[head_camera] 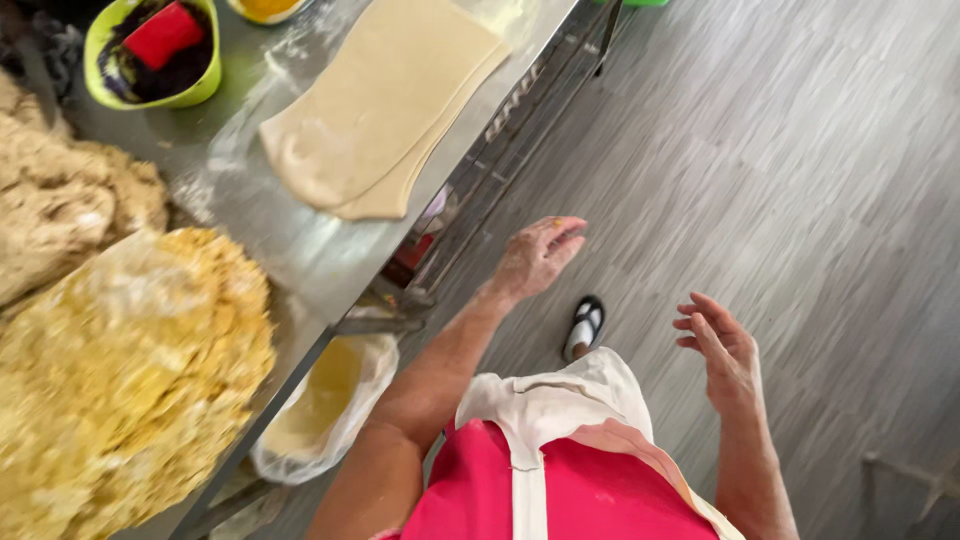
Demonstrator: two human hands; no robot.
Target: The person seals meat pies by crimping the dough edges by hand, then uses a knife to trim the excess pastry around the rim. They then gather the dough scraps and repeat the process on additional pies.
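- My left hand (538, 255) hangs out over the grey plank floor (800, 150), just off the edge of the steel worktop (300, 250). Its grip is loose: fingers curled and slightly apart, holding nothing, with a smear of yellow at the fingertips (562, 226).
- My right hand (725, 350) is further out over the floor, well apart from the worktop. Its grip is apart too, fingers spread and bent, empty.
- Nearest my left hand on the worktop is a folded sheet of pale dough (385, 100), lying flat and reaching to the worktop's edge; its lower layer peeks out along the near side.
- Towards the near end of the worktop sits a big crumbly yellow mound (120, 380), dusted with something white on top.
- Beside it, further back, is a paler tan lump of rough dough (60, 200), touching or almost touching the yellow mound; I cannot tell which.
- At the far corner stands a green bowl (205, 85) with a dark filling and a red scraper (163, 33) resting in it.
- Under the worktop edge hangs a clear plastic bag (320, 410) with something yellowish inside.
- Below me I see a pink-and-white apron (560, 470) and one black-and-white sandal (583, 326) on the floor between my hands.
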